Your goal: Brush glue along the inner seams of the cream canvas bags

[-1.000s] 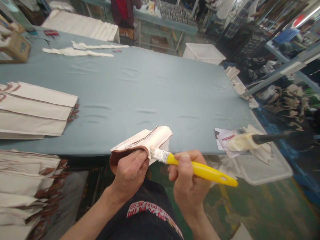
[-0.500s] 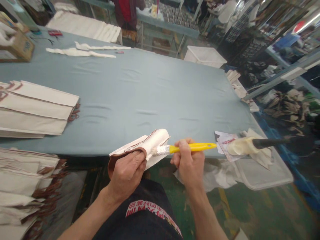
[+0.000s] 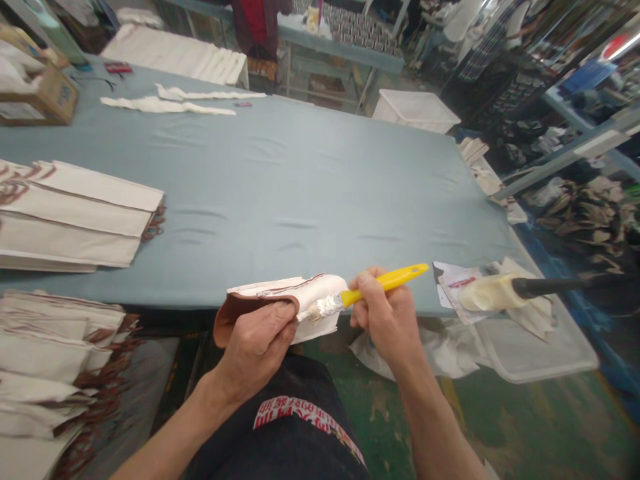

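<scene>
My left hand (image 3: 263, 337) is closed on a folded cream fabric piece with a brown inner side (image 3: 280, 291), bent over at the table's front edge. In my right hand (image 3: 383, 313) is a paintbrush with a yellow handle (image 3: 400, 276). Its bristles (image 3: 326, 307) are coated in white paste and touch the cream surface just right of my left fingers. To the right, a pale paste-smeared container with a black handle (image 3: 493, 292) lies over papers and cloth scraps; I cannot make out its exact kind.
Stacks of cream pieces with brown edging (image 3: 90, 213) lie on the table's left, with more piled below (image 3: 45, 353). A cardboard box (image 3: 55, 100) and white strips (image 3: 170, 105) are farther back. White plastic bins stand at the far edge (image 3: 415, 110) and right (image 3: 545, 360). A person (image 3: 255, 27) is beyond.
The brush has tilted, its handle end rising and its bristles moving slightly down and right across the fabric. The fabric piece has turned a little flatter. The camera view has shifted slightly.
</scene>
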Motion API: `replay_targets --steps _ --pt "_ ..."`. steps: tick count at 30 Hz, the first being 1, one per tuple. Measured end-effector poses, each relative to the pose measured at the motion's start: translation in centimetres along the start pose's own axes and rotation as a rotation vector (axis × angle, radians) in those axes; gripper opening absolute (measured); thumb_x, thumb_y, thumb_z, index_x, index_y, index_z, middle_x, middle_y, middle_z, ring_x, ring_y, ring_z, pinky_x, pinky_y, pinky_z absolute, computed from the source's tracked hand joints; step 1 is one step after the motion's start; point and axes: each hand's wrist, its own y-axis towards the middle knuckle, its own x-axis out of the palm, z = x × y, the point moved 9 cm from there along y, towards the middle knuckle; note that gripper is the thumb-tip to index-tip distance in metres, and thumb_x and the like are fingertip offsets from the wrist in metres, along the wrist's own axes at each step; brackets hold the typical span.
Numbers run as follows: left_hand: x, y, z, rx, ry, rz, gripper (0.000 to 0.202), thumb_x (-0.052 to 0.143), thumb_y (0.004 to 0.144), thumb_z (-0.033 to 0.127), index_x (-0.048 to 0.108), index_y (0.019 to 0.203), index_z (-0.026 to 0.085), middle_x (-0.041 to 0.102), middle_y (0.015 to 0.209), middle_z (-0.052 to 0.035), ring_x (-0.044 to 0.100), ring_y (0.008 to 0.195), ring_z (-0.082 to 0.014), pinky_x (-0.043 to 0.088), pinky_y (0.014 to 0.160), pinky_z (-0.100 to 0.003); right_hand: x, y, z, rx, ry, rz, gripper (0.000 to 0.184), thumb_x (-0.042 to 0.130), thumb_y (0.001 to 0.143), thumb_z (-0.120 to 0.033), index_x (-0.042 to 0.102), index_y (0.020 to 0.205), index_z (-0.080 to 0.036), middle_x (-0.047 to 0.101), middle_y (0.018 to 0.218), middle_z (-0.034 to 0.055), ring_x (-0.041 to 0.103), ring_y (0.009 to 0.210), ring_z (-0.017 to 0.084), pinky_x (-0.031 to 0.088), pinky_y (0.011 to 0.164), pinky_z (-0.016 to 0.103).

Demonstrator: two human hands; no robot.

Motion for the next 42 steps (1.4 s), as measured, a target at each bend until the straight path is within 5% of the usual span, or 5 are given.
replay_targets --steps 14,21,30,35,42 --pt "0.8 -0.5 0.4 0.006 -0.028 -0.081 0.024 0.055 0.100 0.009 0.078 0.102 0.014 0.082 0.084 -0.0092 0.079 0.079 -0.0193 0.065 0.081 -0.026 -0.4 0.7 -1.7 -0.037 -0.125 -0.096 0.033 0.059 0.092 -0.048 0.058 0.072 -0.021 0.039 0.041 -0.0113 0.040 0.036 0.008 0.035 0.039 0.020" --pt "1.7 -0.8 -0.6 -0.233 -0.263 -0.180 0.022 0.055 0.098 0.013 0.078 0.097 0.015 0.080 0.081 -0.0043 0.072 0.068 -0.0148 0.057 0.066 -0.020 2.8 0.7 -3.1 -0.030 -0.025 -0.276 0.032 0.059 0.091 -0.048 0.056 0.073 -0.022 0.041 0.042 -0.0114 0.035 0.037 0.006 0.031 0.039 0.019" --pt "2.2 -2.0 -3.0 -0.566 -0.557 -0.159 0.027 0.063 0.097 0.033 0.082 0.095 0.014 0.071 0.073 -0.0019 0.062 0.065 -0.0153 0.050 0.058 -0.021 3.3 0.7 3.2 0.170 0.354 -0.086 0.039 0.069 0.082 -0.060 0.054 0.078 -0.024 0.039 0.038 -0.0148 0.033 0.034 0.007 0.043 0.042 0.021" --pt "3.2 -2.0 -3.3 -0.644 -0.749 -0.189 0.024 0.068 0.096 0.032 0.083 0.103 0.015 0.080 0.094 -0.0056 0.072 0.086 -0.0203 0.058 0.079 -0.026 2.9 0.4 3.8 0.150 0.393 -0.026 0.041 0.071 0.084 -0.061 0.056 0.081 -0.023 0.042 0.040 -0.0138 0.039 0.035 0.008 0.043 0.044 0.021" --pt "4.1 -2.0 -3.9 -0.763 -0.908 -0.252 0.033 0.074 0.094 0.043 0.083 0.112 0.016 0.082 0.098 -0.0057 0.070 0.084 -0.0192 0.056 0.080 -0.026 2.4 0.3 3.1 -0.032 0.333 0.041 0.044 0.067 0.092 -0.064 0.057 0.083 -0.022 0.048 0.044 -0.0109 0.041 0.038 0.008 0.037 0.043 0.020"
